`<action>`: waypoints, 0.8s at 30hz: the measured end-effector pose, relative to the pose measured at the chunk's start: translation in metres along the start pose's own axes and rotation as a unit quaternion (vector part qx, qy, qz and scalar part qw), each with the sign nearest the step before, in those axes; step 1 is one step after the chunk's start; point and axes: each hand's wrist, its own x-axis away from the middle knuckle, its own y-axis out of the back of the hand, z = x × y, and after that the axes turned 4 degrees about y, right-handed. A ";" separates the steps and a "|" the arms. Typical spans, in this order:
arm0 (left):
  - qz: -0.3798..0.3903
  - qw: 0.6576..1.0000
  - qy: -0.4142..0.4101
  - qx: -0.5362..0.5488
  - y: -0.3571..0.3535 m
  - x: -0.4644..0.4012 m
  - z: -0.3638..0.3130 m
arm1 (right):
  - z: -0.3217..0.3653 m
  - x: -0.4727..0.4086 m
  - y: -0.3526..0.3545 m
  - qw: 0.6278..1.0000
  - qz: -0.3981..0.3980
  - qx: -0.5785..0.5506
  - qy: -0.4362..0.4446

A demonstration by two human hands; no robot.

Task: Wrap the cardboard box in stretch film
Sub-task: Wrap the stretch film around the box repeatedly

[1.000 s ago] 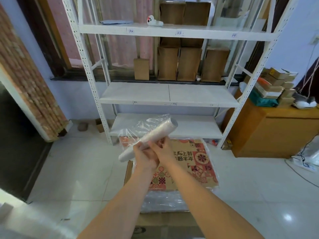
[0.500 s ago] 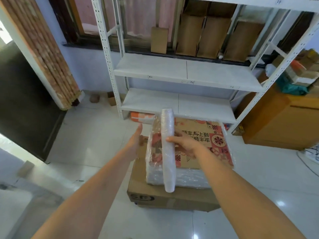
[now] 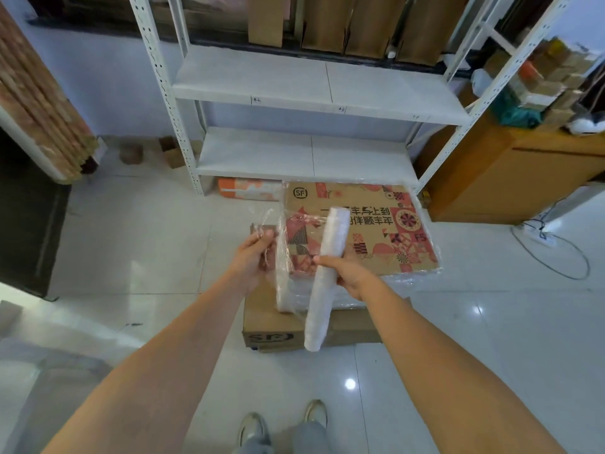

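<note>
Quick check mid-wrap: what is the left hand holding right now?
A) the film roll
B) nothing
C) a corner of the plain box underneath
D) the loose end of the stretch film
D: the left hand pinches the loose end of the stretch film beside the printed cardboard box, while the right hand grips the film roll.

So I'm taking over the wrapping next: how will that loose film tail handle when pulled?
Probably floppy: the film tail crumples and sags between the left hand and the stretch film roll. Likely clingy too, since it bunches on itself. It looks thin, so a sharp tug may tear it.
</note>
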 end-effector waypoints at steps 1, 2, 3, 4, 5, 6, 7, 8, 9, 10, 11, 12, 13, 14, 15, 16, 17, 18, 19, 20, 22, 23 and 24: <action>-0.002 1.000 -0.002 -0.015 0.003 -0.001 0.004 | -0.005 0.000 0.001 0.999 -0.041 0.005 0.008; 0.000 0.999 -0.006 -0.032 0.006 -0.002 0.009 | -0.010 0.000 0.002 0.997 -0.078 0.014 0.013; 0.002 0.999 -0.010 -0.051 0.010 -0.004 0.014 | -0.015 0.001 0.005 0.994 -0.106 0.023 0.018; 0.005 0.998 -0.013 -0.066 0.013 -0.004 0.019 | -0.020 0.002 0.007 0.992 -0.123 0.027 0.023; 0.009 0.997 -0.014 -0.080 0.015 -0.005 0.023 | -0.024 0.004 0.009 0.991 -0.129 0.028 0.031; 0.012 0.996 -0.015 -0.089 0.017 -0.006 0.026 | -0.027 0.006 0.011 0.990 -0.132 0.028 0.042; 0.013 0.995 -0.017 -0.096 0.018 -0.007 0.029 | -0.031 0.008 0.012 0.989 -0.131 0.032 0.054; 0.009 0.995 -0.019 -0.101 0.019 -0.008 0.031 | -0.034 0.008 0.014 0.989 -0.125 0.038 0.062; 0.003 0.994 -0.024 -0.105 0.021 -0.009 0.033 | -0.037 0.007 0.016 0.991 -0.110 0.040 0.066; -0.005 0.994 -0.027 -0.107 0.023 -0.009 0.035 | -0.039 0.006 0.018 0.994 -0.089 0.032 0.060; -0.016 0.993 -0.028 -0.111 0.025 -0.010 0.037 | -0.041 0.005 0.021 0.997 -0.067 0.012 0.043; -0.027 0.993 -0.026 -0.116 0.028 -0.010 0.039 | -0.043 0.004 0.023 0.999 -0.048 -0.020 0.018; -0.037 0.992 -0.018 -0.119 0.031 -0.011 0.042 | -0.045 0.004 0.027 0.998 -0.028 -0.057 -0.007; -0.044 0.992 -0.010 -0.115 0.034 -0.011 0.046 | -0.049 0.004 0.031 0.996 -0.011 -0.088 -0.024; -0.048 0.993 -0.005 -0.106 0.036 -0.011 0.051 | -0.053 0.004 0.035 0.994 -0.001 -0.104 -0.034; -0.051 0.994 -0.002 -0.094 0.039 -0.011 0.055 | -0.057 0.005 0.038 0.995 0.000 -0.097 -0.039; -0.056 0.995 0.001 -0.082 0.041 -0.011 0.060 | -0.061 0.006 0.040 0.997 -0.009 -0.065 -0.041; -0.060 0.996 0.005 -0.069 0.044 -0.012 0.065 | -0.066 0.007 0.041 0.999 -0.028 -0.020 -0.039; -0.061 0.996 0.009 -0.057 0.046 -0.012 0.070 | -0.070 0.007 0.042 0.998 -0.055 0.019 -0.035; -0.061 0.997 0.012 -0.047 0.049 -0.013 0.075 | -0.075 0.005 0.042 0.995 -0.085 0.041 -0.029; -0.059 0.998 0.015 -0.031 0.051 -0.013 0.083 | -0.086 0.001 0.042 0.991 -0.128 0.039 -0.018; -0.058 0.998 0.016 -0.022 0.051 -0.013 0.086 | -0.090 -0.001 0.042 0.990 -0.135 0.020 -0.017; -0.060 0.998 0.019 -0.014 0.050 -0.013 0.088 | -0.095 -0.002 0.042 0.991 -0.131 -0.006 -0.018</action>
